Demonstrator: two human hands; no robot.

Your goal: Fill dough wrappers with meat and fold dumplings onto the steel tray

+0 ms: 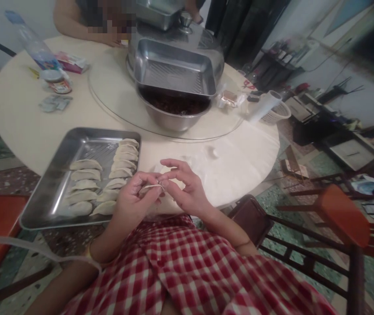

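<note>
Between my two hands is a pale dumpling (152,187), its edge pinched by the fingertips. My left hand (136,194) is closed on its left side, and my right hand (187,188) presses thumb and finger on its right end. Fingers hide much of the dumpling. To the left lies a metal tray (55,175) with two columns of folded dumplings (86,175), its near edge jutting past the table. Beyond my hands stands a steel bowl (177,120) of dark filling (174,105), partly covered by an empty-looking metal pan (174,70).
A glass turntable (111,96) carries the bowl and a large lidded pot (206,43). At the left are a plastic bottle (36,43) and a jar (57,82). A white basket (279,113) stands right. Another person's arm (72,26) rests across the table. Chairs (338,214) stand around.
</note>
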